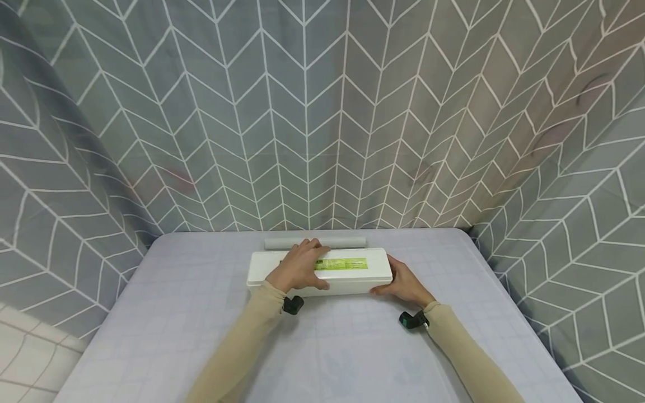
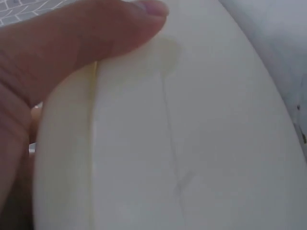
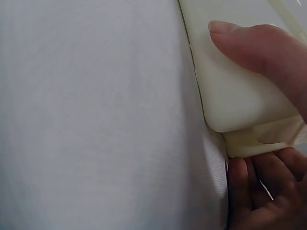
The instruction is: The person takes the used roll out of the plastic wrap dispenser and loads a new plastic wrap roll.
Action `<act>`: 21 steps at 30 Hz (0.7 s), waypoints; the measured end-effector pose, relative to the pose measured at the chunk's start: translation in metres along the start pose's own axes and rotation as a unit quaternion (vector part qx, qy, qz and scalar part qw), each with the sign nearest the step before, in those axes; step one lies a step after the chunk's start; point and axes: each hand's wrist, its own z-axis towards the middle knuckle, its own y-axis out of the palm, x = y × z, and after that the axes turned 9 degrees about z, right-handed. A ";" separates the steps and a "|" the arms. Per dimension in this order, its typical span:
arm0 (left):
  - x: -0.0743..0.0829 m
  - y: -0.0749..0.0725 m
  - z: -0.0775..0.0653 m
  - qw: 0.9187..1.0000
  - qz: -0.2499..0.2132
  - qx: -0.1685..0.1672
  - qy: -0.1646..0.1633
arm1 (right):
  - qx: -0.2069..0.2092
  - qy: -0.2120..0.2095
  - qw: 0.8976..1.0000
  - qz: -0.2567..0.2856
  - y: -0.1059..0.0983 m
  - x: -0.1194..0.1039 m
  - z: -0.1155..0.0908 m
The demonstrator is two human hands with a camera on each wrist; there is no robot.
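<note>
A long white lidded box [image 1: 354, 286] with a yellow-green label on its lid lies across the table. Over the left part of the lid, my left hand [image 1: 298, 267] holds it with fingers spread on top and thumb on the front side. That thumb [image 2: 96, 40] crosses the lid seam in the left wrist view. At the box's right end, my right hand [image 1: 405, 284] grips the corner. In the right wrist view its thumb [image 3: 264, 50] presses the long side, and the other fingers [image 3: 268, 179] touch the short end.
Right behind the box lies a white roll [image 1: 347, 242], parallel to it. The table [image 1: 201, 313] has a pale cloth cover. Grey curtains [image 1: 322, 112] with white zigzag lines hang along the back and both sides. Each wrist carries a small black camera [image 1: 293, 305].
</note>
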 end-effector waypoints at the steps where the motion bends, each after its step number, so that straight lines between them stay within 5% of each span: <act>1: 0.000 0.000 0.000 1.000 -0.001 -0.002 -0.001 | -0.001 -0.001 1.000 0.003 0.000 0.000 0.000; 13: -0.001 0.009 -0.005 1.000 0.009 0.018 0.002 | -0.007 0.004 0.998 0.054 0.001 0.001 -0.003; 21: -0.002 0.008 -0.006 1.000 0.008 0.013 0.004 | -0.018 -0.061 0.990 0.126 0.000 0.002 -0.004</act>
